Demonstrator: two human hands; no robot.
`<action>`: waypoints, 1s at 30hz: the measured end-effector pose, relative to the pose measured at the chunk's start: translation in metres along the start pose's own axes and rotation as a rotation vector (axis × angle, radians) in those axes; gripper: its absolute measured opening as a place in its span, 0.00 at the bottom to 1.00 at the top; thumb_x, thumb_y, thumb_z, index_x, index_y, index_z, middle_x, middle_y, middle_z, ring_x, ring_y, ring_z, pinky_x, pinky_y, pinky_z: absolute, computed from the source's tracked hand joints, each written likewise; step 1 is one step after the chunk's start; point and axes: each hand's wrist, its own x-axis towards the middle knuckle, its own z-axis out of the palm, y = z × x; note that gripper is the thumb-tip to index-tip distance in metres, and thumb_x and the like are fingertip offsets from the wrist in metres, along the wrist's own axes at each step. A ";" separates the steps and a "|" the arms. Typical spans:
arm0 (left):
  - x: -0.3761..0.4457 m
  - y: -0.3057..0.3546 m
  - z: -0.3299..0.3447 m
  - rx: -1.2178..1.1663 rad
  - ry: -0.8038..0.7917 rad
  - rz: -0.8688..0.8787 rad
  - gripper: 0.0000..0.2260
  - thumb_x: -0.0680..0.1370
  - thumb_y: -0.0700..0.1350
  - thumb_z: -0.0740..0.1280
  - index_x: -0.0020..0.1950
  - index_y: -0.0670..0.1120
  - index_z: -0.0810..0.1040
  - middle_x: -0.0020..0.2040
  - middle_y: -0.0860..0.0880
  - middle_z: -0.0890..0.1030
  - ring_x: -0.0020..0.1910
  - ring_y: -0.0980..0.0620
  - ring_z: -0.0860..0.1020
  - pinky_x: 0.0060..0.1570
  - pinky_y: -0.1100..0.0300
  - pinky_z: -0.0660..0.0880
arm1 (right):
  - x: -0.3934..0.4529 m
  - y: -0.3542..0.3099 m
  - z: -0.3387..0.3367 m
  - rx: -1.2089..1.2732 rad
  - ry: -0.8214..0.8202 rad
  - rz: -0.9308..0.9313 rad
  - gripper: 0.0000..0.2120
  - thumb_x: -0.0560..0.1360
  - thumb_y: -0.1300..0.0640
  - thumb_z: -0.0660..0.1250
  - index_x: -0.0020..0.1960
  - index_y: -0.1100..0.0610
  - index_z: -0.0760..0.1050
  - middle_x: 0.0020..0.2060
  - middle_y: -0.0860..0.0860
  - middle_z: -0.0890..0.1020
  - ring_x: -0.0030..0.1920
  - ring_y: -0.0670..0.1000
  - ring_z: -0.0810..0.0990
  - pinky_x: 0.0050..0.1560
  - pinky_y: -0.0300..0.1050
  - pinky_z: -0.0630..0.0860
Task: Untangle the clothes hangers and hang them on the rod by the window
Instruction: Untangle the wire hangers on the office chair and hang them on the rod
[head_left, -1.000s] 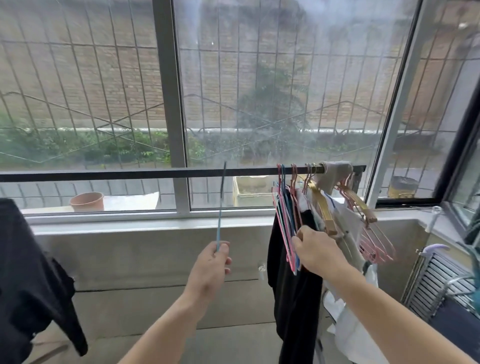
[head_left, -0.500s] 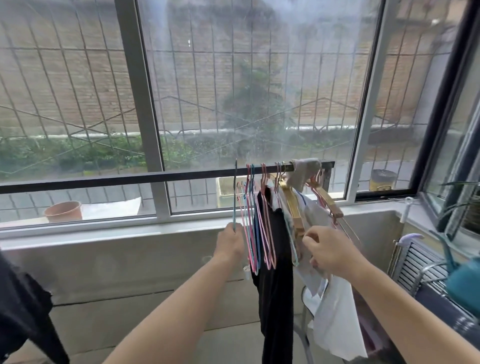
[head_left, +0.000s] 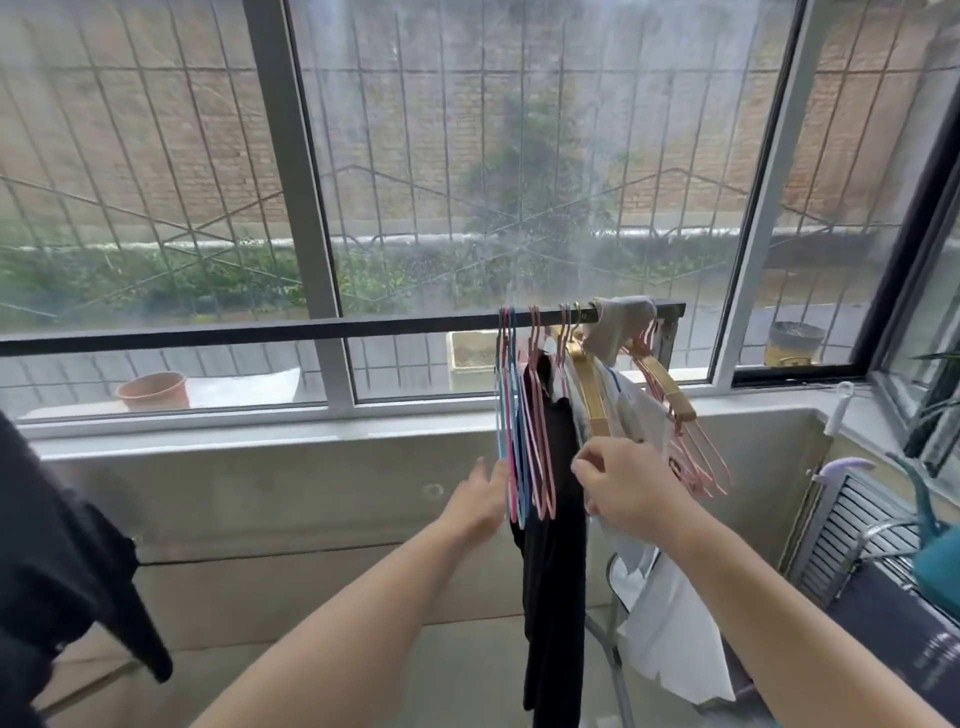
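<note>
Left hand (head_left: 480, 501) flat, grip released, touching the pink and blue hangers (head_left: 522, 436) on the rod (head_left: 260, 328). Right hand (head_left: 626, 486) pinches among crowding white clothes (head_left: 670, 613); black garment (head_left: 553, 571) hangs between.

Dark rod (head_left: 260, 332) across window, thin hangers (head_left: 522, 415), black garment (head_left: 553, 519), grey sock (head_left: 618, 317) draped

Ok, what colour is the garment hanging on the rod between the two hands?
Black garment, clearest in the head view.

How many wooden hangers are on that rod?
2 wooden hangers: one beside the black garment, another further right under the grey cloth. Clothes may hide more.
</note>
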 end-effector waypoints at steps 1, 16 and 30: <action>-0.010 -0.011 -0.005 0.005 0.003 0.005 0.30 0.85 0.60 0.50 0.83 0.44 0.54 0.81 0.46 0.60 0.80 0.46 0.59 0.74 0.59 0.57 | 0.001 -0.009 0.009 0.017 -0.006 -0.019 0.10 0.83 0.53 0.60 0.46 0.50 0.77 0.37 0.48 0.83 0.39 0.50 0.84 0.45 0.49 0.82; -0.404 -0.324 -0.171 -0.272 0.585 -0.613 0.11 0.81 0.43 0.62 0.63 0.48 0.76 0.47 0.51 0.81 0.44 0.52 0.81 0.37 0.66 0.73 | -0.169 -0.255 0.344 0.006 -0.842 -0.487 0.09 0.79 0.57 0.62 0.41 0.56 0.77 0.34 0.51 0.83 0.33 0.50 0.85 0.42 0.46 0.81; -0.993 -0.526 -0.087 -0.733 1.234 -1.222 0.09 0.82 0.36 0.61 0.45 0.45 0.78 0.40 0.45 0.80 0.30 0.52 0.76 0.27 0.66 0.69 | -0.706 -0.384 0.549 -0.217 -1.507 -0.863 0.06 0.75 0.64 0.64 0.44 0.62 0.80 0.42 0.59 0.85 0.44 0.58 0.85 0.43 0.53 0.80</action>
